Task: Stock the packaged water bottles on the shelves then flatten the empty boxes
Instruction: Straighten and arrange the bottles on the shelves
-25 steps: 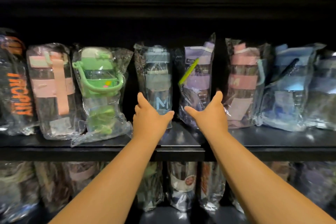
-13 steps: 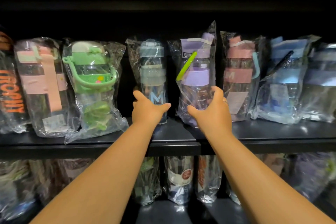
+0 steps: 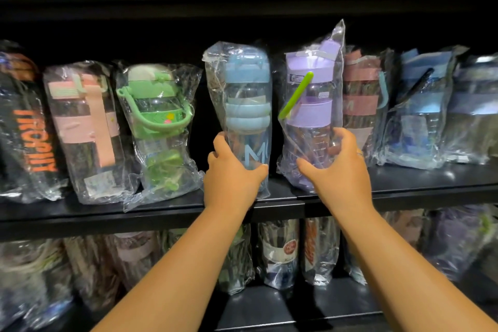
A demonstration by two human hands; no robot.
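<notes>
On the upper shelf (image 3: 431,179), close to its front edge, two packaged bottles stand upright side by side, each sealed in a clear plastic bag. The left hand (image 3: 231,178) grasps the lower body of the blue bottle (image 3: 246,94): its fingers (image 3: 221,144) curl round the bottle's left side and the thumb lies across the front, below the printed letter M. The right hand (image 3: 339,170) grasps the lower body of the purple bottle (image 3: 312,110): the thumb presses the bag at front left and the fingers (image 3: 342,135) curl round the right side. Each bottle sits between thumb and fingers. Both hands cover the bottle bases, so contact with the shelf cannot be confirmed. A green bottle (image 3: 159,116) stands left of the blue one, apart from it; a pink-banded bottle (image 3: 361,97) stands just beside the purple bag. Further bagged bottles (image 3: 280,250) occupy the shelf below.
</notes>
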